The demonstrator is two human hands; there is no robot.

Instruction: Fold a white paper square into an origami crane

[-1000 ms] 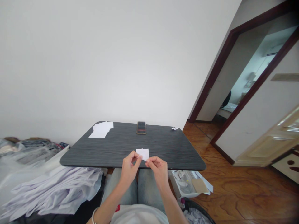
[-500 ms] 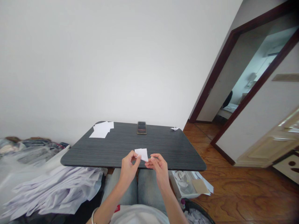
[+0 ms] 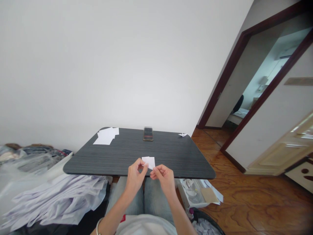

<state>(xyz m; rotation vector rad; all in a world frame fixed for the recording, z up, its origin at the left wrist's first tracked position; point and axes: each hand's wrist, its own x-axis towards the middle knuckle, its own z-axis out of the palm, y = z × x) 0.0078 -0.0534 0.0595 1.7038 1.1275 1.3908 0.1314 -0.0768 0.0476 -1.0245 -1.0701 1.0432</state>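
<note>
A small white paper piece [image 3: 149, 162] stands above the front edge of the dark grey wood-grain table [image 3: 158, 151], held up between my hands. My left hand [image 3: 135, 175] pinches its left side between finger and thumb. At its lower right corner, my right hand [image 3: 164, 178] grips it with the fingertips. Farther back on the table lie a stack of loose white paper sheets [image 3: 105, 136], a phone [image 3: 148, 133] and a small folded paper figure [image 3: 183, 134]. Neither hand touches these.
My jeans-clad knees lie below the table edge. Left of them is a heap of plastic-wrapped pale fabric [image 3: 56, 199]. A box of papers [image 3: 194, 194] sits at the right, with a waste bin [image 3: 207, 225] below it. Wooden floor and a doorway lie further right.
My right hand has moved slightly left and down, closer to my left hand. The white paper's outline has shifted from a tapered shape to a more rectangular one.
</note>
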